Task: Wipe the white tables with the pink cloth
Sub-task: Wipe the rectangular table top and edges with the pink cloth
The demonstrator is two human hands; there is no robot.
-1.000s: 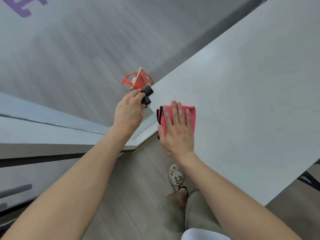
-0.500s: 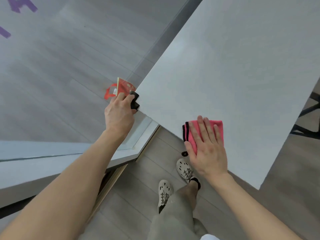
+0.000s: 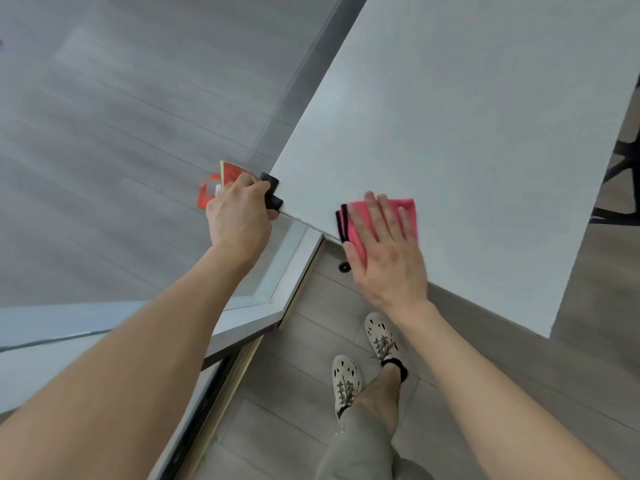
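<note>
A folded pink cloth (image 3: 405, 211) with a dark hem lies on the white table (image 3: 467, 116), close to its near edge and left corner. My right hand (image 3: 384, 251) presses flat on the cloth with fingers straight and spread, the palm hanging over the table's edge. My left hand (image 3: 239, 216) curls its fingers round a small black object (image 3: 272, 192) at the table's left corner. Just beyond that hand is a red and orange item (image 3: 207, 192); whether it is held or lies on the floor I cannot tell.
A second pale surface (image 3: 52, 341) with a grey ledge runs along the lower left. Black chair legs (image 3: 620, 188) stand past the table's right edge. My two feet in pale shoes (image 3: 363, 362) are on the grey plank floor below the table's near edge.
My right hand slid the cloth right along the near edge, then back toward the left corner. My left hand stayed gripping the black object at the corner.
</note>
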